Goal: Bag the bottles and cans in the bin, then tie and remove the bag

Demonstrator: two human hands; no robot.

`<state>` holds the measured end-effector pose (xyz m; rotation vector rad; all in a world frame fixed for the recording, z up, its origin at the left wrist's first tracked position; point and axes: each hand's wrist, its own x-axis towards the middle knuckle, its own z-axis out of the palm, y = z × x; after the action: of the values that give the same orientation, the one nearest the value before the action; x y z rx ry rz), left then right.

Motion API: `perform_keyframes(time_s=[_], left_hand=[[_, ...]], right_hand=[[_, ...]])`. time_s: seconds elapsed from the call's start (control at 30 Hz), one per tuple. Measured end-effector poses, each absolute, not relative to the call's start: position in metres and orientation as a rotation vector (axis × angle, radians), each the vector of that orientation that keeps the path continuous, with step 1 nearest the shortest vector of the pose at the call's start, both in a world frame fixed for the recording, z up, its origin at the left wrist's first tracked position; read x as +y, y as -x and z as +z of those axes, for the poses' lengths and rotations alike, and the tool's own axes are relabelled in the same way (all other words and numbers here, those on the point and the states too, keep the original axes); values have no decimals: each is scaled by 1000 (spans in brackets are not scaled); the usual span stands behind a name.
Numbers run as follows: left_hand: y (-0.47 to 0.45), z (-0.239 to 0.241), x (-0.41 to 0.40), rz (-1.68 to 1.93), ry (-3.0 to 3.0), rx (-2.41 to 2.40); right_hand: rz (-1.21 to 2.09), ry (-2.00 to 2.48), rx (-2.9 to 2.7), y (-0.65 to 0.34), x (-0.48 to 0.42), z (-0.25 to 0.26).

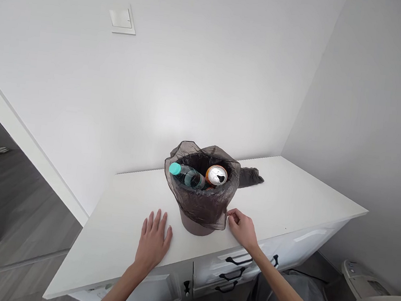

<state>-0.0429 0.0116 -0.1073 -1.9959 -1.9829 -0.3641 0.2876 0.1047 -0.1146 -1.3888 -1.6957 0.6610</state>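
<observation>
Bin liner (203, 203), dark and see-through: draped over the rim of a small bin (195, 226) standing on the white desk (126, 200), its loose skirt hanging down the outside. Film looks thin and very light, limp, somewhat slick; likely to stretch or tear under a sharp tug. Best hold, in my judgement: a gathered fold of the hem, not a single layer. Bin wall appears stiff and should serve as a backing. Load inside is probably light: a clear bottle (194, 179) with a teal cap, leaning, and an opened can (217, 175), likely easy to dent.

Left hand (152, 244): palm down on the desk, fingers slightly apart, holding nothing. Right hand (244, 229): fingers curled together at the hem's right edge; whether they actually pinch the film, cannot tell at this angle.
</observation>
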Motion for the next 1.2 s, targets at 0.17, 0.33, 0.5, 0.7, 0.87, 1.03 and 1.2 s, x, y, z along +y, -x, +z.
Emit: perform_keyframes(time_s=[0.17, 0.33, 0.5, 0.7, 0.87, 1.03, 1.2], left_hand=[[42, -107, 9, -477, 2039, -2022], [46, -71, 20, -1193, 2136, -2262], [56, 13, 60, -1670, 2092, -2337], [44, 102, 102, -2214, 2210, -2558], [31, 140, 105, -2217, 2481, -2481], [26, 161, 101, -2267, 2431, -2428], [17, 179, 105, -2667, 2172, -2235]], right_hand=[[747, 1381, -1673, -289, 107, -112], [1221, 1168, -1418, -294, 113, -73], [1506, 940, -1220, -303, 128, -3], [1738, 811, -1084, -315, 133, 58], [1781, 687, -1205, -323, 126, 92], [1749, 630, -1164, -321, 129, 128], [1690, 531, -986, -318, 142, 157]])
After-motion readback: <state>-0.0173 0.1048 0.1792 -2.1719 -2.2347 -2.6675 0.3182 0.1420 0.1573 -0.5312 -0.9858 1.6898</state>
